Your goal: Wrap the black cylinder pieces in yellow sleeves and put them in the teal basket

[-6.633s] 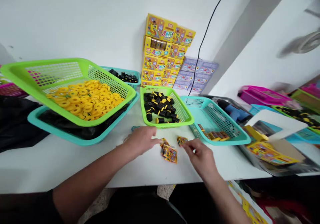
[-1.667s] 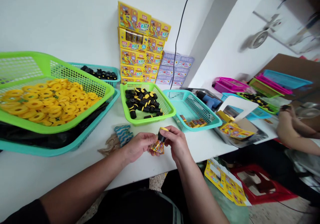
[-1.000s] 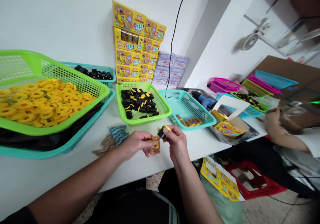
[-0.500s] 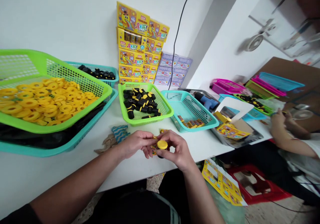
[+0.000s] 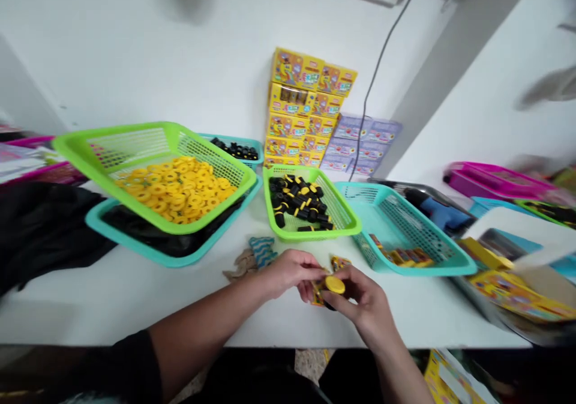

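Left hand (image 5: 288, 275): nearly closed, gripping printed packet (image 5: 317, 296)
Right hand (image 5: 360, 303): curled around yellow-capped black tube (image 5: 335, 284)
Far of hands: loose packet (image 5: 339, 263), touching neither

The left hand (image 5: 288, 271) and right hand (image 5: 365, 305) are working over the counter (image 5: 135, 314), with the lime basket (image 5: 310, 235) standing directly ahead, the teal basket (image 5: 391, 236) blocking the way to the right, and a blue cloth (image 5: 261, 251) lying left. A narrow strip of counter is running between the hands and the baskets, where a packet (image 5: 339, 263) is lying.
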